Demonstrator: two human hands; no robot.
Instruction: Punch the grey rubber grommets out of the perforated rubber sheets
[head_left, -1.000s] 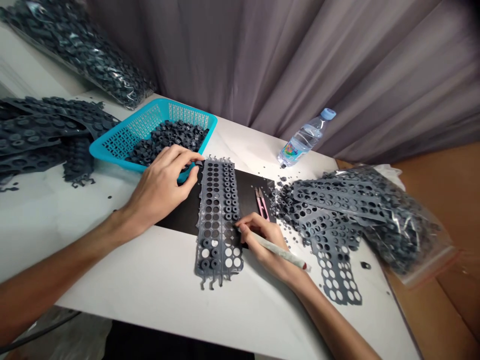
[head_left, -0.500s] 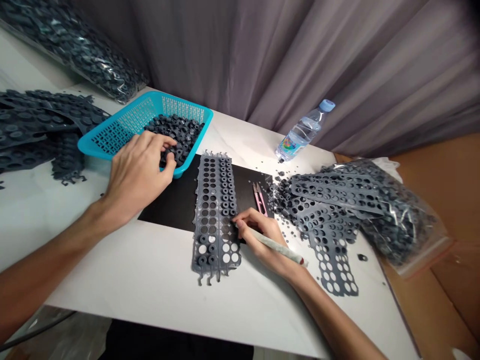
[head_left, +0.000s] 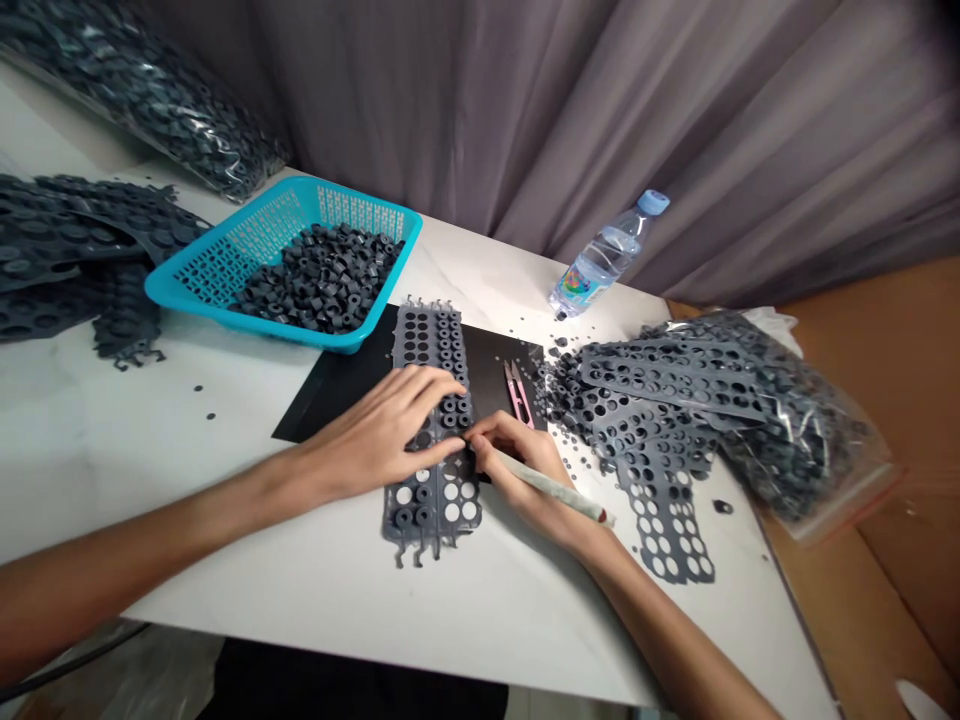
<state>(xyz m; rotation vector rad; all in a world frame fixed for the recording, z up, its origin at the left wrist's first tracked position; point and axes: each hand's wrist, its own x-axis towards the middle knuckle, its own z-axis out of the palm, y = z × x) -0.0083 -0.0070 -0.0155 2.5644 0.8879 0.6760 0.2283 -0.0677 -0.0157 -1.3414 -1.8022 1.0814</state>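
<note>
A dark grey rubber sheet [head_left: 415, 353] with rows of round holes and raised rings lies across a black mat [head_left: 487, 358]. My left hand [head_left: 394, 422] rests over the middle of this sheet, hiding part of it. Its thumb and index finger are apart, the thumb tip close to my right fingertips, and nothing shows between them. At the sheet's right edge, my right hand [head_left: 525, 470] grips a pale pen-like tool [head_left: 559, 489] with a dark red end. The tool's tip is mostly hidden by my fingers. Pink thread snips [head_left: 518, 394] lie just beyond that hand.
A turquoise basket [head_left: 176, 295] holding small dark rings stands at back left, near more rubber sheets [head_left: 67, 235]. Punched sheets [head_left: 664, 450] and a filled plastic bag [head_left: 817, 460] lie at right. A water bottle [head_left: 609, 258] stands behind; small round scraps litter the white table [head_left: 315, 590].
My left hand has left the basket and moved right and toward me, onto the sheet beside my right hand. The right hand keeps its grip on the tool in nearly the same place.
</note>
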